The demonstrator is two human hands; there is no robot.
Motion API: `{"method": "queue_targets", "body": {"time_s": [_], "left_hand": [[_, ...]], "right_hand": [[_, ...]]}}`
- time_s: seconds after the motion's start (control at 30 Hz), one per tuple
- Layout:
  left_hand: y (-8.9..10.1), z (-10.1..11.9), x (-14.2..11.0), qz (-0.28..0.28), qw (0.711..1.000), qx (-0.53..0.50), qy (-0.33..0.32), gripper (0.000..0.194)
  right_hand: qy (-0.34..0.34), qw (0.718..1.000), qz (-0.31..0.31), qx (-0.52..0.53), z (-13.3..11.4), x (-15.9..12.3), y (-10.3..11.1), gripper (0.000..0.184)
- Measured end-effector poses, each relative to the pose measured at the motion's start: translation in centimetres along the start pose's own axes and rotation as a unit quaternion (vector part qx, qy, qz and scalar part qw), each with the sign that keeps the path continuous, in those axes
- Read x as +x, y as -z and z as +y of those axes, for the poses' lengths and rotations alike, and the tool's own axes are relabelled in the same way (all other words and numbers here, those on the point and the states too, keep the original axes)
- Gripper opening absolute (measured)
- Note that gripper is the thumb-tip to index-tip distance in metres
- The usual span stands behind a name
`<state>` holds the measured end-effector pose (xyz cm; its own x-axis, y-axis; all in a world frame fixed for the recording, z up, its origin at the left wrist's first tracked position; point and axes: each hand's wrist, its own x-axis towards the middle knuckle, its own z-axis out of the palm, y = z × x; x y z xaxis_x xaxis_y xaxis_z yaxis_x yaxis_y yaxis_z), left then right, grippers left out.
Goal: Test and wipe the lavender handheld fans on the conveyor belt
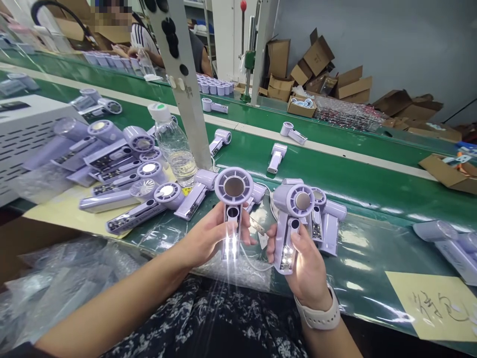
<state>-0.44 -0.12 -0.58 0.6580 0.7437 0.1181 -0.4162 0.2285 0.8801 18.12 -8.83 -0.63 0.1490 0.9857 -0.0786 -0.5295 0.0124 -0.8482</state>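
My left hand (210, 237) grips a lilac handheld fan (233, 211) upright by its handle, its round head facing me and bright lights glowing on the handle. My right hand (302, 266) grips a second lilac fan (292, 221) the same way, lights lit low on its handle, thumb on the front. A thin white cable (257, 265) runs between the two. Both are held just above the near edge of the green conveyor belt (372, 189). A white watch sits on my right wrist.
Several lilac fans (122, 184) lie piled at the left beside a water bottle (175, 146) and a white machine (22, 134). More fans (328, 219) stand behind my right hand. A yellow note (436, 306) lies at right. Cardboard boxes (316, 64) and another person (141, 40) are across the belt.
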Motion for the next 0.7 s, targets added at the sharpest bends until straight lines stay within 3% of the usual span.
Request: {"method": "queue_targets", "body": {"time_s": [0.23, 0.33, 0.47, 0.7], "left_hand": [[-0.1, -0.5, -0.1, 0.085, 0.992, 0.077, 0.044, 0.053], [-0.8, -0.7, 0.1, 0.095, 0.993, 0.041, 0.062, 0.044], [-1.4, -0.7, 0.2, 0.065, 0.995, 0.012, 0.076, 0.035], [-2.6, 1.4, -1.0, 0.006, 0.998, -0.004, 0.058, 0.039]], "right_hand": [[-0.003, 1.0, -0.004, 0.018, 0.1, 0.2, 0.0, 0.026], [-0.019, 0.999, 0.014, 0.036, 0.6, 0.3, 0.1, 0.039], [-0.01, 0.997, 0.062, 0.044, 0.9, 0.0, -0.1, 0.035], [-0.019, 0.996, 0.027, 0.081, -1.1, -1.6, -1.2, 0.029]]}}
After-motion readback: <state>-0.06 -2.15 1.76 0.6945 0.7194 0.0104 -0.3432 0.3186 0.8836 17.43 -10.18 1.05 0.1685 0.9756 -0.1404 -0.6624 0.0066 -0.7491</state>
